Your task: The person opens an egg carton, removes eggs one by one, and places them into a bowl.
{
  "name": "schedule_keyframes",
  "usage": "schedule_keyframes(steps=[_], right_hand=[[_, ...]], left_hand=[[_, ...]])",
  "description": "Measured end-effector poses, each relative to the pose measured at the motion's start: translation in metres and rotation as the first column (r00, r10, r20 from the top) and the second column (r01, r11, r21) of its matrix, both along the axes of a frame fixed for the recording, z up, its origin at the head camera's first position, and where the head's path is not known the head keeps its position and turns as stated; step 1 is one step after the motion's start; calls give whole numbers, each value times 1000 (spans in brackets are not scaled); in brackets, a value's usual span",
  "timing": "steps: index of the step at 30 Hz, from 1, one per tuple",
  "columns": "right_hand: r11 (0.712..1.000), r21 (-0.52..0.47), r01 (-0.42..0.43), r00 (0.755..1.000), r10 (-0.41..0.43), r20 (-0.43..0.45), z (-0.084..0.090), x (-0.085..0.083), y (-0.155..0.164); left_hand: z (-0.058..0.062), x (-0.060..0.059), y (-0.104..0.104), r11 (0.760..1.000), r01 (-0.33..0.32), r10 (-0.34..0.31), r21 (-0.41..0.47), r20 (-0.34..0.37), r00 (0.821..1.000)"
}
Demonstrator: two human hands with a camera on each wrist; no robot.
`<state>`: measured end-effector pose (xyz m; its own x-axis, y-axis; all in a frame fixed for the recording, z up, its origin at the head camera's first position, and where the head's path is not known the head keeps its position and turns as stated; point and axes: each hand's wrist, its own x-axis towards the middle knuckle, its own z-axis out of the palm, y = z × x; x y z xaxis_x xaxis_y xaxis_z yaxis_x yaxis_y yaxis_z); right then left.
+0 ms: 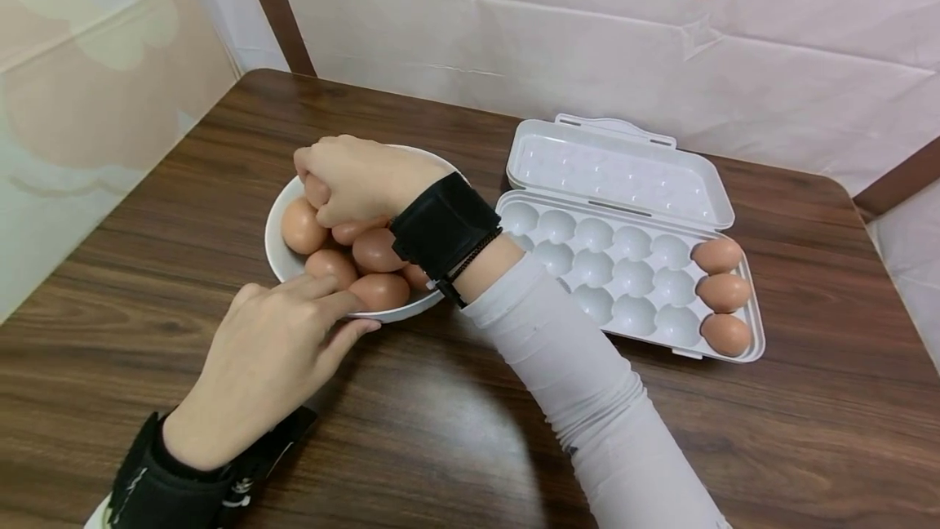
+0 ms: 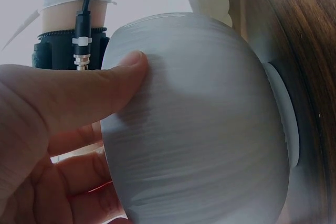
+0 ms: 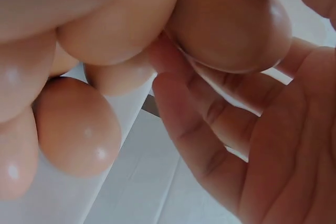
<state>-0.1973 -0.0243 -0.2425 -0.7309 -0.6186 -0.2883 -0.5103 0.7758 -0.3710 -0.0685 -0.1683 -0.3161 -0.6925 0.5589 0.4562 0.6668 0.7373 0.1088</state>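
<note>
A white bowl (image 1: 276,228) of several brown eggs (image 1: 378,251) stands on the wooden table. My right hand (image 1: 332,193) reaches across into the bowl, its fingers curled round one egg (image 3: 231,30) near the top of the pile, with other eggs (image 3: 76,129) just below. My left hand (image 1: 356,313) pinches the bowl's near rim, fingers over the edge. In the left wrist view its thumb (image 2: 97,90) presses the bowl's outer wall (image 2: 199,145). To the right lies an open white egg tray (image 1: 609,269) with three eggs (image 1: 723,292) in its rightmost column.
The tray's lid (image 1: 617,170) lies flat open behind it, toward the white backdrop. Bare wooden table (image 1: 411,431) extends in front of the bowl and tray. The table's rounded far corner is at the right, near a white panel.
</note>
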Motion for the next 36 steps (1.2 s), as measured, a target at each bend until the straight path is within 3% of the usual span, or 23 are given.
schedule_keyframes(steps=[6, 20, 28, 32, 36], right_hand=[[998, 44, -46, 996, 49, -79, -8, 1, 3], [995, 95, -32, 997, 38, -62, -3, 1, 9], [998, 51, 29, 995, -24, -99, 14, 11, 39], [997, 27, 71, 982, -65, -175, 24, 20, 62], [995, -65, 72, 960, -86, -266, 29, 33, 91]], left_hand=[[-1, 0, 4, 1000, -17, 17, -2, 17, 1000], [-2, -4, 5, 1000, 5, -5, 0, 5, 1000], [-1, -3, 3, 1000, -4, 4, -6, 10, 1000], [-1, -3, 3, 1000, -11, 11, -4, 16, 1000], [0, -3, 2, 1000, -5, 5, -4, 8, 1000]])
